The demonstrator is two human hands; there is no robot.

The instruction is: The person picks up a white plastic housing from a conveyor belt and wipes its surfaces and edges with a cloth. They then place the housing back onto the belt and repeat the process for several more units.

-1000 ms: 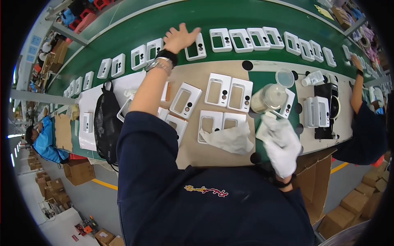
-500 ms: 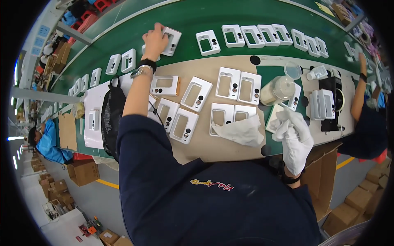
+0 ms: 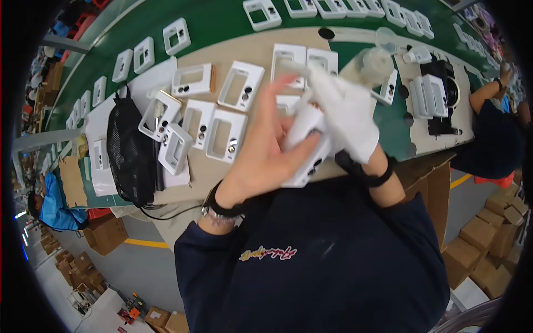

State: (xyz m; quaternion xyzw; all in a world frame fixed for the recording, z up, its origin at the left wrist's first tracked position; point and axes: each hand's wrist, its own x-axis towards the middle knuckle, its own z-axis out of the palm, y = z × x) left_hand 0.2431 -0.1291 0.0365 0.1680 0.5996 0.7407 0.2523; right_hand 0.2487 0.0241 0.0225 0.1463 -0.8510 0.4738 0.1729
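Note:
My bare left hand (image 3: 264,147) is closed around a white rectangular plastic housing (image 3: 304,173), held close to my body at the table's near edge. Small round dark parts sit on the housing's face. My right hand (image 3: 351,119), in a white glove, presses in from the other side at its upper end. Motion smears the gloved fingers, and white material (image 3: 305,121) bunches between the hands; whether it is cloth or glove I cannot tell. Beyond them lie more white housings with open windows, one (image 3: 241,86) just past my left hand and another (image 3: 289,57) behind the glove.
A green belt (image 3: 216,30) carries a row of housings along the far side. At left lie a black mesh bag (image 3: 132,150) and two leaning housings (image 3: 175,149). A clear jar (image 3: 373,65), white bottle (image 3: 417,55) and black tray (image 3: 438,126) stand right. A co-worker's arm (image 3: 486,95) reaches in there.
My left hand has come back from the far belt to my front with a housing. My gloved right hand has moved left to meet it. The view has shifted.

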